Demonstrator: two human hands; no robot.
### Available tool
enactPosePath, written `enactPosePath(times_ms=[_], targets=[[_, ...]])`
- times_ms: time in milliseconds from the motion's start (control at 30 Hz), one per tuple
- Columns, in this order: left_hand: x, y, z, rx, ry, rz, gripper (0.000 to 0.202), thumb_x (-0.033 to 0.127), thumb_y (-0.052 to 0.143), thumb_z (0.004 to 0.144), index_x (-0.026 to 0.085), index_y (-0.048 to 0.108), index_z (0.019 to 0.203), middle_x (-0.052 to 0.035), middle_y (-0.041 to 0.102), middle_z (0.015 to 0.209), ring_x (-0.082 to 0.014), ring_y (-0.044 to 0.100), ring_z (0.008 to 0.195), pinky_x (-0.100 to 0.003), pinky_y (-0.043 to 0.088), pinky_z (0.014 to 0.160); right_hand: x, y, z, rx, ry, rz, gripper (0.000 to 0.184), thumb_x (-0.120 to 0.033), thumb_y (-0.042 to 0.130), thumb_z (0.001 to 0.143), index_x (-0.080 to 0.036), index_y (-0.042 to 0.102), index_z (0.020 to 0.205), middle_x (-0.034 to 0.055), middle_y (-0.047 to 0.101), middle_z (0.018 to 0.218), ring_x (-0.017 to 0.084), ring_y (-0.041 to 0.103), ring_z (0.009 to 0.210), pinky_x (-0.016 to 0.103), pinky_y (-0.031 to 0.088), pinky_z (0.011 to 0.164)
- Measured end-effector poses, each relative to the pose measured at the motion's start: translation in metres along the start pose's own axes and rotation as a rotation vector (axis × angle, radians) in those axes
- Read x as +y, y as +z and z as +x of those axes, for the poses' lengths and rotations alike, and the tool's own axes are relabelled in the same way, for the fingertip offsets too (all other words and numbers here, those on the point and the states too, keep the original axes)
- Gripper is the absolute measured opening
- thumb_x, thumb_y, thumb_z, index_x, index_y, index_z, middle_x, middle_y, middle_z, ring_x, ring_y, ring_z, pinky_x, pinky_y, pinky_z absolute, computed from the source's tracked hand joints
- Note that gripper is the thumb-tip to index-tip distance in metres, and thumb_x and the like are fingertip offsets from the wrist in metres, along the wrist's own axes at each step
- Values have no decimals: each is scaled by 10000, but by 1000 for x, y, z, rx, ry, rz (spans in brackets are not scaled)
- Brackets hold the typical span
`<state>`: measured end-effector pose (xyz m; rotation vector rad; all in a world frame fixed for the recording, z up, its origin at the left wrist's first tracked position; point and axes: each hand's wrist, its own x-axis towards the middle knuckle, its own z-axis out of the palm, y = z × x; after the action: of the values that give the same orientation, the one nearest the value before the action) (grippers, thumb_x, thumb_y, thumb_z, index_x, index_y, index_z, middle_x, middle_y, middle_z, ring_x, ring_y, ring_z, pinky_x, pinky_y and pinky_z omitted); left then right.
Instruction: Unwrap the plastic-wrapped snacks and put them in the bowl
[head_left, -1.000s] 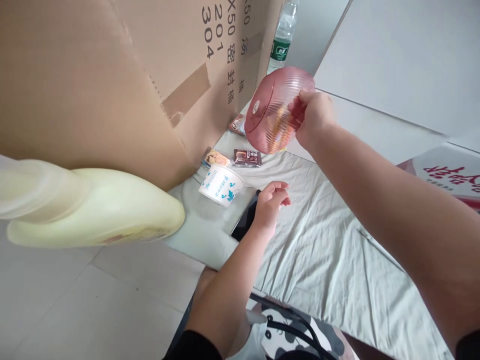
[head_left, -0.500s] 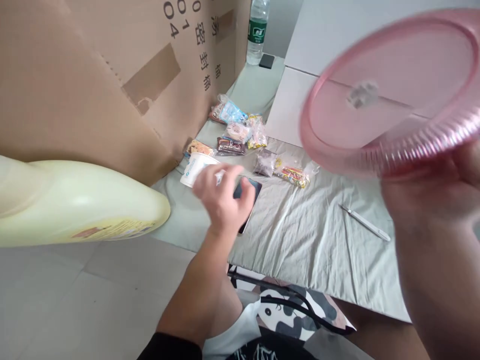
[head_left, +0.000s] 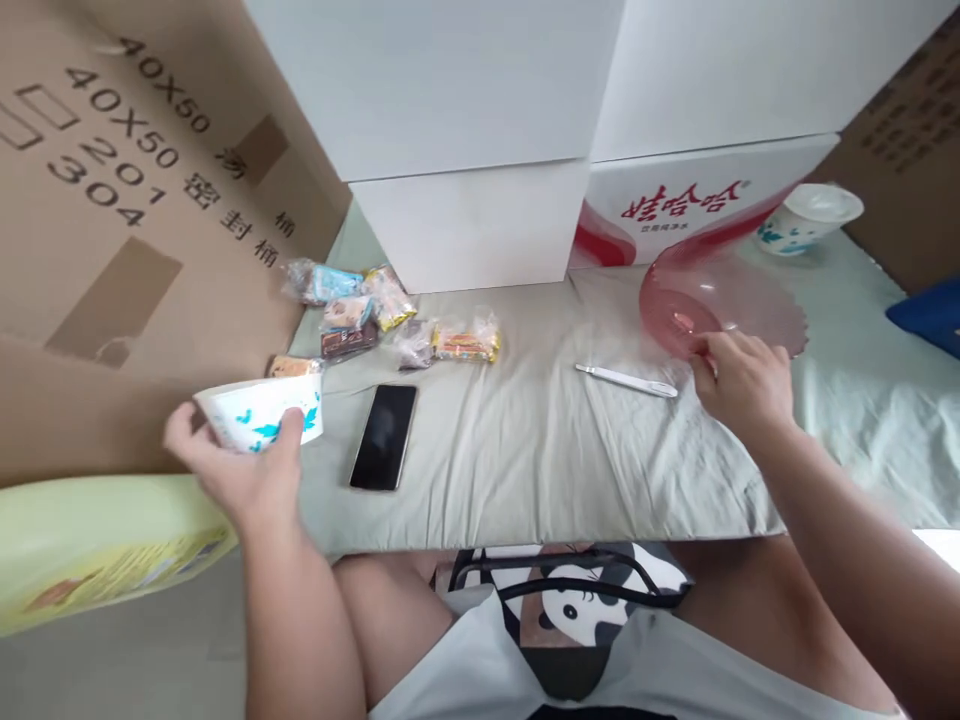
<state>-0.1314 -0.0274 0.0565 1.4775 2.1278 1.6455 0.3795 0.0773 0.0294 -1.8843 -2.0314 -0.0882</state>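
My left hand (head_left: pixel 251 465) is closed around a white paper cup (head_left: pixel 262 415) with blue-green leaf prints, tilted on its side above the left end of the cloth. At the right, my right hand (head_left: pixel 742 385) grips the near edge of a translucent pink bowl (head_left: pixel 679 300) with a scalloped rim. The bowl is tilted and blurred; whether it touches the cloth I cannot tell. A white slim-handled knife (head_left: pixel 626 381) lies just left of my right hand. Between my hands a dark phone (head_left: pixel 384 437) rests flat.
Wrapped snacks (head_left: pixel 349 310) lie at the back left, with a yellow snack packet (head_left: pixel 466 345) further right. White boxes (head_left: pixel 465 230) stand behind them. A second paper cup (head_left: pixel 810 220) is at the back right. A large pale-yellow bottle (head_left: pixel 112 550) and a cardboard box (head_left: pixel 150 230) stand left.
My right hand has lowered the pink bowl from high up to the back right of the cloth. My left hand has taken hold of the paper cup and lifted it. The view has turned right.
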Motion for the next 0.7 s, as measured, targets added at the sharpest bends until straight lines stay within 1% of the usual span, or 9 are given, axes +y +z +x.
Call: enactPosePath(times_ms=[33, 100, 167, 233, 333, 433, 533, 600, 700], targets=[[15, 8, -6, 56, 22, -96, 818, 418, 777, 783, 435, 313, 1457, -24, 459, 1549, -439, 486, 1401, -644, 421, 1104, 4, 5, -2, 23, 5, 3, 234, -352, 443, 935, -288, 666, 957, 157, 700, 974, 430, 667, 1019, 615, 467, 863], [46, 37, -21, 5, 96, -246, 832, 503, 789, 760, 467, 311, 1439, 13, 419, 1589, -388, 430, 1471, -551, 458, 1127, 6, 14, -10, 117, 20, 13, 248, -312, 466, 928, -275, 689, 1029, 151, 693, 1095, 434, 621, 1162, 635, 446, 940], [74, 84, -36, -110, 120, -351, 964, 606, 802, 704, 406, 253, 1470, -78, 437, 1555, -367, 486, 1422, -505, 509, 1079, 1, 20, -22, 212, 21, 36, 270, -284, 496, 926, -259, 698, 1103, 159, 672, 1213, 430, 573, 1248, 629, 438, 986], [92, 139, -48, -274, 85, -395, 983, 660, 773, 714, 331, 234, 1467, -161, 445, 1515, -322, 567, 1330, -446, 529, 1041, -11, 28, -35, 195, -48, 106, 278, -257, 498, 939, -254, 697, 1134, 154, 685, 1199, 376, 620, 1162, 554, 485, 954], [100, 218, -54, -454, 106, -372, 842, 565, 794, 725, 273, 327, 1362, -168, 504, 1425, -281, 581, 1302, -395, 498, 1060, -26, 45, -46, 58, -176, 203, 329, -191, 455, 952, -252, 674, 1190, 131, 706, 1211, 313, 664, 1065, 473, 525, 914], [96, 267, -47, -576, 102, -247, 760, 388, 822, 718, 244, 376, 1317, -157, 554, 1375, -284, 583, 1304, -416, 473, 1084, -27, 64, -45, 28, -158, 154, 387, -186, 456, 957, -202, 627, 1304, 162, 667, 1337, 336, 638, 1168, 495, 518, 964], [89, 271, -37, -611, 162, -104, 737, 197, 760, 734, 238, 383, 1366, -146, 542, 1429, -283, 534, 1376, -434, 422, 1150, -17, 73, -41, -1, -133, 99, 379, -208, 471, 976, -154, 635, 1313, 158, 730, 1139, 330, 669, 1035, 477, 533, 887], [86, 253, -31, -506, 232, 33, 687, 124, 695, 742, 227, 426, 1366, -134, 554, 1405, -278, 532, 1368, -432, 413, 1164, -11, 71, -40, -8, -162, 102, 333, -208, 461, 990, -154, 678, 1236, 137, 736, 1029, 306, 675, 926, 448, 533, 823], [82, 218, -19, -353, 286, 314, 513, 169, 659, 801, 200, 551, 1301, -145, 580, 1321, -294, 560, 1300, -439, 430, 1143, -7, 62, -45, 31, -215, 201, 287, -190, 453, 989, -163, 693, 1145, 126, 726, 1059, 270, 686, 902, 400, 538, 784]])
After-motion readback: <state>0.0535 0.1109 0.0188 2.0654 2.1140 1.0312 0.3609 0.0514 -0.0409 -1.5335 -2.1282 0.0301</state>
